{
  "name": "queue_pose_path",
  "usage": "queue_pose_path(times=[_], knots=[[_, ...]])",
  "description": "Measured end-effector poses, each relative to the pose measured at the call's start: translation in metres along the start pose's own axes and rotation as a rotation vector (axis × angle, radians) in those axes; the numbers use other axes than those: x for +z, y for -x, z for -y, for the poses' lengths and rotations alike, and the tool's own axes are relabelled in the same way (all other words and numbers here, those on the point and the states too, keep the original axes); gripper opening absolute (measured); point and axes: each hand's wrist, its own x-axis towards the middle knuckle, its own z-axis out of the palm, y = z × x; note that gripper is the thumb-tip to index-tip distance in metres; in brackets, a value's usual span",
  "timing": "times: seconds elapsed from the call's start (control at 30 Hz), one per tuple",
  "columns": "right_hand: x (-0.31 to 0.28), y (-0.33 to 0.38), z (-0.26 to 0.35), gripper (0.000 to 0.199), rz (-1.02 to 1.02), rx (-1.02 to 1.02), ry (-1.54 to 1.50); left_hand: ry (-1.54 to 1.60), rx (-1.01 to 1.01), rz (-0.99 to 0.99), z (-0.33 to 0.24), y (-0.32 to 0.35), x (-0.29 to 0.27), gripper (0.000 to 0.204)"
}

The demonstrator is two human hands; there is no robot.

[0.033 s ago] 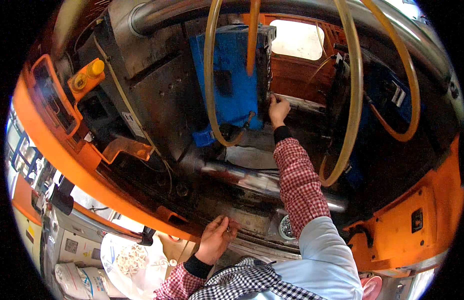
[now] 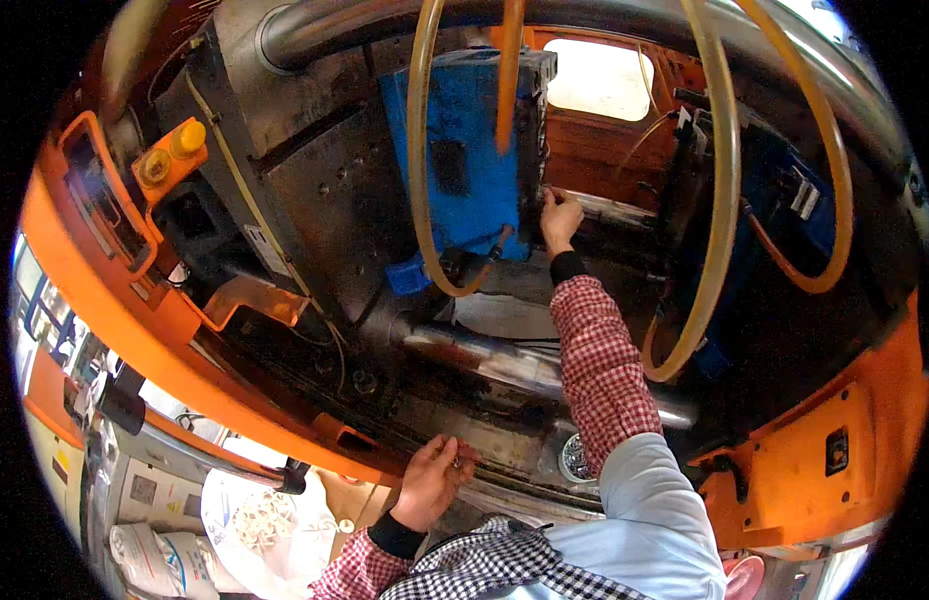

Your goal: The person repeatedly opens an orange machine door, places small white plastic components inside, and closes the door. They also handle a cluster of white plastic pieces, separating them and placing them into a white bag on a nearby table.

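Down at seven o'clock, below the orange machine frame (image 2: 134,330), a white bag (image 2: 269,530) stands open with a heap of small pale moulded pieces (image 2: 264,518) inside it; what kind of pieces they are cannot be told at this size. Beside it at eight o'clock lie tied white sacks (image 2: 154,560), their contents hidden. Toward six o'clock the left hand (image 2: 431,480) rests on the lower ledge of the machine bed (image 2: 504,445), fingers curled loosely with something small and pale between the fingertips, too tiny to name. At twelve o'clock from the centre the right hand (image 2: 561,220), on the end of a red checked sleeve (image 2: 599,365), reaches deep into the press and touches the dark edge of the blue mould block (image 2: 464,160); its fingers are bent against the block face, and whether they grip anything cannot be told. A yellow hose (image 2: 421,200) loops down in front of the mould, and a second yellow hose (image 2: 719,250) hangs at two o'clock. A shiny steel tie bar (image 2: 494,355) crosses just under the arm. Both views come from the same instant, so neither hand, nor the bag, nor the hoses show any shift between them.
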Motion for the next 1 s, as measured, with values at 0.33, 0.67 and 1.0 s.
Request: queue_pose_path(times=[0.33,0.67,1.0], knots=[[0.004,0.002,-0.002,0.017,-0.018,-0.204,0.109,0.002,-0.004,0.007,0.007,-0.01,-0.002,0.016],[-0.011,-0.006,-0.015,0.035,0.233,-0.456,0.323,-0.171,0.006,0.048,0.002,-0.004,-0.003,0.022],[-0.166,0.154,0.11,0.015,0.943,-0.469,-0.215,0.067,0.093,0.101,0.002,-0.034,-0.002,0.024]])
